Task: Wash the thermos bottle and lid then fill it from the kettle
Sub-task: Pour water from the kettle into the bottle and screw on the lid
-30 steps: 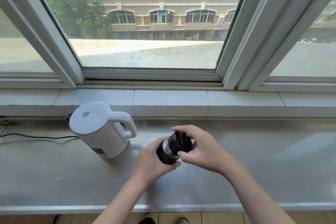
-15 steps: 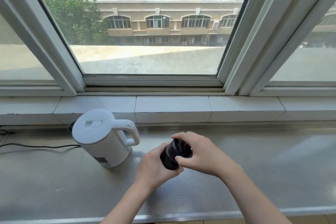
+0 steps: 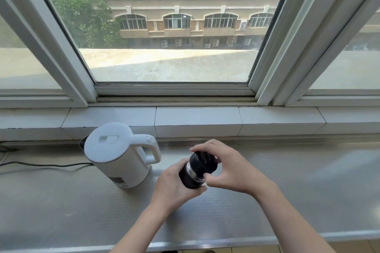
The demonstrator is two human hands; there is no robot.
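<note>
Hands: my left hand (image 3: 174, 185) grips the thermos bottle (image 3: 192, 176) above the table (image 3: 298, 191); right hand (image 3: 228, 167) pinches its lid (image 3: 203, 162).
Progress: lid partly unscrewed, I judge — kettle (image 3: 117, 154) untouched just beside; filling remains.

The worktop (image 3: 287, 201) looks like brushed metal with a fine embossed grain, dull silver, with a soft sheen where daylight falls. The kettle (image 3: 117, 160) has a smooth white plastic shell, matt to satin, with a small printed label low on its side. Its cord (image 3: 45, 164) is black with a rubbery look. The thermos bottle (image 3: 190, 178) is black with a slight gloss, and a bright metal band shows at its neck under the black lid (image 3: 203, 163), which appears smooth. The window sill (image 3: 197, 119) is of white glazed tiles, faintly glossy, with thin dark joints. The window frame (image 3: 267, 80) is smooth, white-painted and satin.
</note>
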